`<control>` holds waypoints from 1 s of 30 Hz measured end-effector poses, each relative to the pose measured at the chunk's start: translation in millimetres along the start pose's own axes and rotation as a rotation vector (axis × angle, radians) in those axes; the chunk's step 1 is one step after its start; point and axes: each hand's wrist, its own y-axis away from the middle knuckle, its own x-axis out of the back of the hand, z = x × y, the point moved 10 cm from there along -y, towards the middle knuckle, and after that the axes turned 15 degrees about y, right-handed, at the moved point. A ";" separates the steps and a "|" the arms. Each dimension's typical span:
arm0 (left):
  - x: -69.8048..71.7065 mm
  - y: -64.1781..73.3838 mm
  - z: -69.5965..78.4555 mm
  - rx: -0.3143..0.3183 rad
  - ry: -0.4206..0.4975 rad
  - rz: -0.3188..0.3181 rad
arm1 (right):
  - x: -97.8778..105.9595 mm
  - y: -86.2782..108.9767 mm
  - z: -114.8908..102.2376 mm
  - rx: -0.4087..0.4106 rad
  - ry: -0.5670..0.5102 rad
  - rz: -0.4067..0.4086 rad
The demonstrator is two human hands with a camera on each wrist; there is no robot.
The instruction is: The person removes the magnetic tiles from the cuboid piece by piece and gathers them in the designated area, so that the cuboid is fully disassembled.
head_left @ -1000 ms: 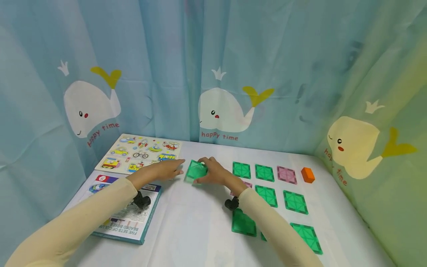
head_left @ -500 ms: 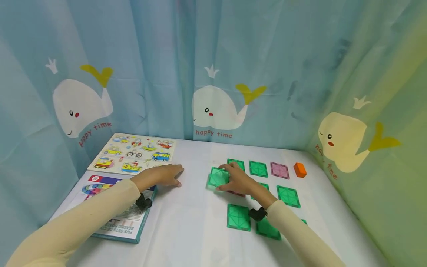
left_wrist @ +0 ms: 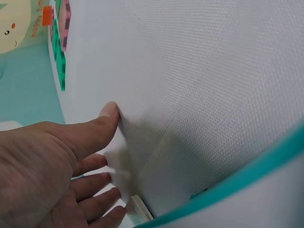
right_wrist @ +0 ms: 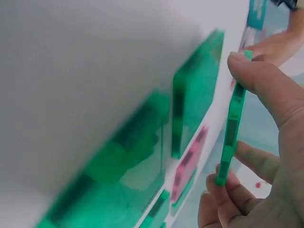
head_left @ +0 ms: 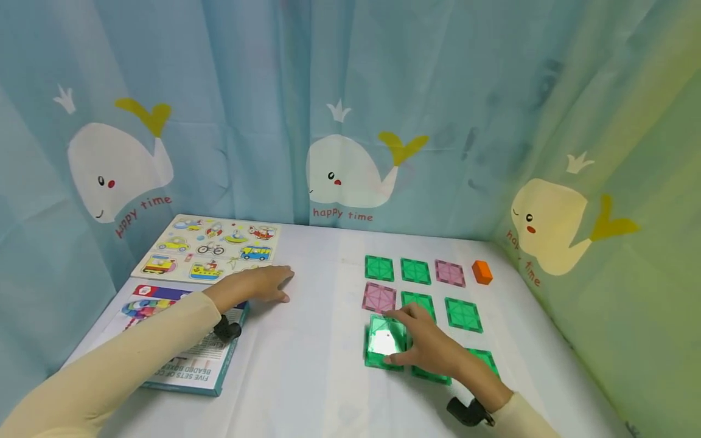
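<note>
My right hand (head_left: 429, 344) pinches a green magnetic tile (right_wrist: 232, 123) by opposite edges, thumb on one side and fingers on the other. In the head view that tile overlaps a green tile lying at the front left of the tile group; the right wrist view shows a gap between the held tile and the lying one (right_wrist: 199, 90). A pink tile (head_left: 379, 297) lies just behind. My left hand (head_left: 261, 284) holds nothing, its fingers relaxed over the white table beside the box, thumb apart from the fingers in the left wrist view.
Several green tiles (head_left: 463, 314) and another pink tile (head_left: 450, 273) lie in loose rows at the right. An orange block (head_left: 482, 272) stands at the back right. A picture puzzle board (head_left: 210, 248) and a bead box (head_left: 191, 374) lie at the left. Curtains enclose the table.
My right hand has carried the green tile from the table's middle rightward and toward me, over the front-left tile. The left hand has stayed near the box, while the head view has shifted slightly.
</note>
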 end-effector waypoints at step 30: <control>1.5 11.2 -12.0 -0.011 0.034 0.016 | -42.5 58.1 -53.6 0.112 0.105 -0.166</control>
